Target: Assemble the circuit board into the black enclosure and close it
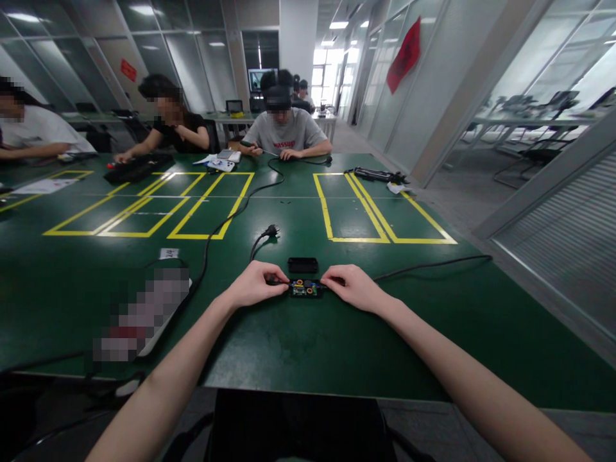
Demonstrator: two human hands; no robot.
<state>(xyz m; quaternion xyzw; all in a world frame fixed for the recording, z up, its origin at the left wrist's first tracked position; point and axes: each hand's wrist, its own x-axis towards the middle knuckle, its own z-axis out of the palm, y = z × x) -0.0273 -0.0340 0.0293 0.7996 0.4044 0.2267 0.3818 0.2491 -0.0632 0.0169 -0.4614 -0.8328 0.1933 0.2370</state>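
Note:
On the green table in front of me lies an opened power adapter (307, 290), its circuit board with copper coils showing in a black half-shell. Its black cover (303, 264) lies just behind it. My left hand (255, 283) is closed in a pinch at the adapter's left end, on the power cord (256, 246) that leads to a black plug (271, 232). At the right end, my right hand (355, 287) pinches the output cord (433, 263), which runs off to the right. The fingers partly hide both cord ends.
A power strip (166, 308), partly blurred, lies left of my left arm, with a black cable (206, 247) beside it. Yellow tape rectangles (360, 240) mark the table (269, 353). A folded black tripod (378, 174) lies far right. Several people sit across the table.

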